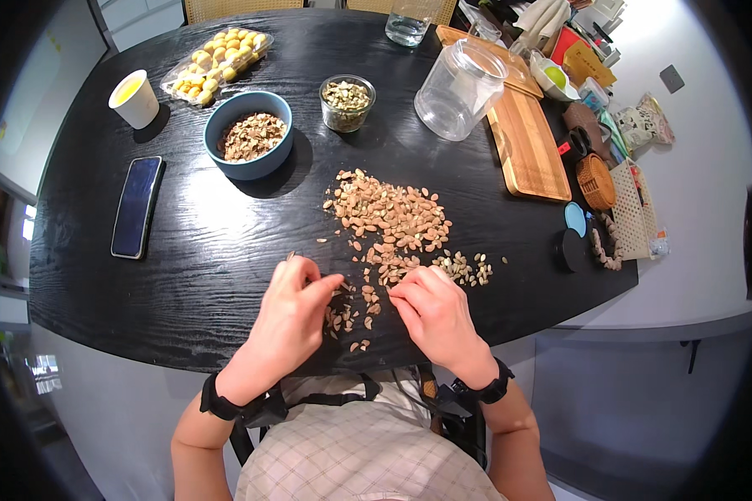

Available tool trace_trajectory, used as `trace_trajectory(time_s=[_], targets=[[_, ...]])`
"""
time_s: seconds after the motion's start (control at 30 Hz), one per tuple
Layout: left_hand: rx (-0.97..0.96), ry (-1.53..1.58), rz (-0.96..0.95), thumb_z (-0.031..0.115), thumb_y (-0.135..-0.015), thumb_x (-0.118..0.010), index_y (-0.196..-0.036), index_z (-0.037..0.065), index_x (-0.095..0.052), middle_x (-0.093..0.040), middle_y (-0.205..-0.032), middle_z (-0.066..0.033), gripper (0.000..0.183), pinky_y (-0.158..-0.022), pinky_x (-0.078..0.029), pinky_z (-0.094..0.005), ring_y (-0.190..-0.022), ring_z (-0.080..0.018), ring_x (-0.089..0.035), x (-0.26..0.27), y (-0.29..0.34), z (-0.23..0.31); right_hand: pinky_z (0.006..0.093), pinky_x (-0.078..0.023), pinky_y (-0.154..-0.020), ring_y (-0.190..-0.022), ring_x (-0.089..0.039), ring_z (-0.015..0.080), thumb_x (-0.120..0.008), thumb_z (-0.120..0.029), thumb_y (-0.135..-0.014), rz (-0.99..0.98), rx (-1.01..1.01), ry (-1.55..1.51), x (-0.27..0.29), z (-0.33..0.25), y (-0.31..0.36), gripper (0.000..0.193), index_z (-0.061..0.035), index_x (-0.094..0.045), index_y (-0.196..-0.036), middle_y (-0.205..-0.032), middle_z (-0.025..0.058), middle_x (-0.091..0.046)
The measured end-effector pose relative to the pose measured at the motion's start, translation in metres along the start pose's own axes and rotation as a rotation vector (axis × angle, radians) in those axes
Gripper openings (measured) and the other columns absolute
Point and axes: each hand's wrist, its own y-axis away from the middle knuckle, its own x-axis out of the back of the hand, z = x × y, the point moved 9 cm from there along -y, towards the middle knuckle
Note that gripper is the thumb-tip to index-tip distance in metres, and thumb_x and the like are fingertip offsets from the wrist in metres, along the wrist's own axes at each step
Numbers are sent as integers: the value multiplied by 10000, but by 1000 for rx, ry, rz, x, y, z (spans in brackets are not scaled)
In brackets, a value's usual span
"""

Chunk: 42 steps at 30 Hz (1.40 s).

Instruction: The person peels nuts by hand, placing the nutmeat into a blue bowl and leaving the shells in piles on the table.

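A loose pile of almonds [393, 213] lies on the black table in front of me, with broken pieces trailing toward me between my hands. My left hand [288, 305] is closed just left of that trail, thumb against curled fingers, beside some almond pieces [338, 320]. Facing it, my right hand [434, 307] is pinched at the near end of the pile, fingertips among the nuts. What either hand holds is too small to make out. Pale green seeds [468, 269] lie past my right hand's knuckles.
Behind the pile stand a blue bowl [247, 169] of chopped nuts, a glass jar [347, 119] of seeds and a clear plastic jar [459, 92]. A phone [138, 207] and white cup [134, 101] are left. Wooden boards [530, 146] and a basket [596, 180] line the right.
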Motion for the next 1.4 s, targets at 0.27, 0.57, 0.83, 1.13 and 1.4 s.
trace_trajectory(time_s=[0.27, 0.57, 0.83, 1.13, 1.4], targets=[[147, 276, 85, -31, -834, -613, -949, 12, -668, -514, -751, -68, 135, -511, -381, -256, -544, -127, -465, 6, 0, -11, 374, -449, -660, -798, -545, 284, -669, -42, -741, -28, 71, -47, -19, -13, -19, 101, -19, -597, -808, -824, 101, -558], [205, 587, -199, 151, -953, -544, -871, 10, -552, -525, -683, -18, 164, -550, -406, -244, -607, -88, -483, -27, -4, -1, 219, -477, -600, -716, -578, 80, -682, 1, -770, -159, -210, -533, -13, -17, -17, 157, 17, -637, -919, -824, 57, -613], [517, 1450, -336, 175, -1002, -453, -908, 58, -535, -550, -797, 10, 171, -552, -355, -172, -647, -33, -448, -61, 14, -1, 248, -501, -732, -816, -603, 140, -591, 80, -858, -53, -426, -1192, -25, 0, -1, 162, 63, -662, -1002, -937, 105, -625], [507, 1486, -284, 166, -999, -459, -896, 58, -536, -544, -794, 7, 168, -569, -357, -175, -652, -38, -445, -61, 13, -4, 251, -460, -710, -808, -569, 130, -595, 49, -870, 1, -353, -1315, -31, -3, -2, 135, 47, -665, -985, -925, 91, -622], [497, 1436, -266, 142, -992, -468, -871, 61, -542, -514, -741, 32, 163, -581, -364, -178, -643, -32, -449, -61, 14, -8, 251, -447, -723, -816, -563, 122, -602, 19, -876, -16, -355, -1317, -32, -5, -4, 97, 44, -658, -951, -913, 78, -614]])
